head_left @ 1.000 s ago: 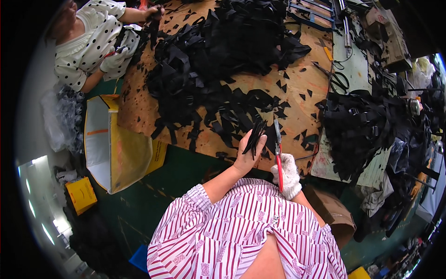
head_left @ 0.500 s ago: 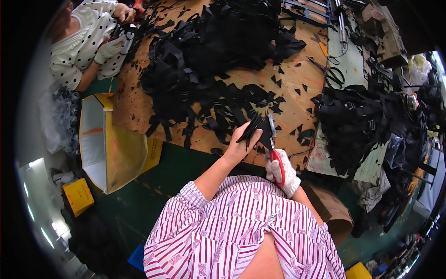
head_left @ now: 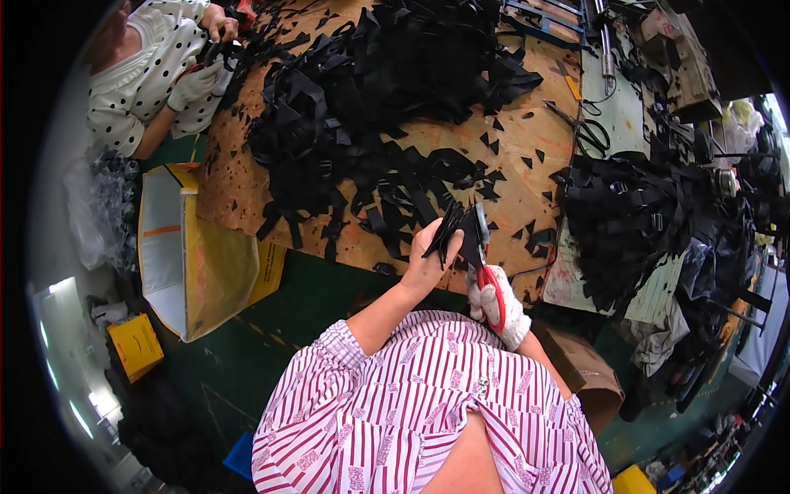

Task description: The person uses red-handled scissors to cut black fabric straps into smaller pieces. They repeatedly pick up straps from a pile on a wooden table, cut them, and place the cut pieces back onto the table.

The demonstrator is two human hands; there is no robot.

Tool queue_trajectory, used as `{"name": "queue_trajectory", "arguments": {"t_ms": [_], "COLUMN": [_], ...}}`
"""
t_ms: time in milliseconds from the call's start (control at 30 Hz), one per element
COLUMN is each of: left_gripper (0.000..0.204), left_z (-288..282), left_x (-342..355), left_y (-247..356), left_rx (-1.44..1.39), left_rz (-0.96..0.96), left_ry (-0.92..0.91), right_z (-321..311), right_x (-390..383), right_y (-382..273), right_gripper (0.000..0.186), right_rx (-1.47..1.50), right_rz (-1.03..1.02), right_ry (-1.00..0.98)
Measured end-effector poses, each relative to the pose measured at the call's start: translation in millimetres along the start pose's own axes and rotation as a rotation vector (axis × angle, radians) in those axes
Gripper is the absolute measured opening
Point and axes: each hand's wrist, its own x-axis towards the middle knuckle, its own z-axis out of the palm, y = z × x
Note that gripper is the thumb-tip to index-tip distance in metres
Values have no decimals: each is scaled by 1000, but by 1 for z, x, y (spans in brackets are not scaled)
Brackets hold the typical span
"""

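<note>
My bare left hand [head_left: 429, 257] pinches a bunch of black fabric pieces [head_left: 448, 233] above the table's near edge. My right hand [head_left: 508, 309], in a white knitted glove, grips red-handled scissors [head_left: 492, 295]. Their metal blades point away from me, right beside the edge of the held fabric; I cannot tell whether they touch it. Past my hands, black webbing strips [head_left: 403, 185] lie loose on the wooden tabletop [head_left: 527, 177], and a large heap of black fabric [head_left: 411, 70] rises at its far side.
Another pile of black straps [head_left: 625, 222] with buckles lies on the right-hand table. Black-handled scissors [head_left: 588, 132] rest near the wooden board's right edge. A yellow bin [head_left: 226, 255] stands at left, a cardboard box [head_left: 583, 370] below right. At far left a co-worker [head_left: 152, 78] handles black material.
My left hand has turned slightly, and the black pieces in it now stand more upright. The scissors stay almost where they were. The co-worker's hands have shifted a little.
</note>
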Motion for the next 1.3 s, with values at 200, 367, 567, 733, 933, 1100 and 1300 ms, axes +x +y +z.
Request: {"name": "queue_trajectory", "arguments": {"t_ms": [200, 367, 567, 733, 933, 1100, 1300], "left_gripper": [20, 19, 19, 19, 21, 19, 29], "left_z": [1, -1, -1, -2, -8, -10, -44], "left_x": [2, 3, 0, 3, 3, -4, 2], "left_y": [1, -4, 6, -2, -3, -1, 4], "left_rx": [14, 6, 17, -12, -1, 14, 366], "left_rz": [19, -9, -6, 23, 7, -93, 353], "left_ry": [35, -4, -71, -53, -127, -170, 50], "right_z": [-1, -4, 1, -1, -1, 6, -4], "right_x": [-11, -12, -7, -10, -11, -8, -2], "right_y": [4, 4, -5, 1, -4, -13, -20], "right_gripper": [59, 53, 51, 50, 53, 55, 56], "right_rx": [-32, -23, 2, 5, 14, 35, 165], "right_rz": [30, 53, 40, -41, 24, -57, -208], "right_ry": [92, 70, 108, 84, 82, 185, 282]}}
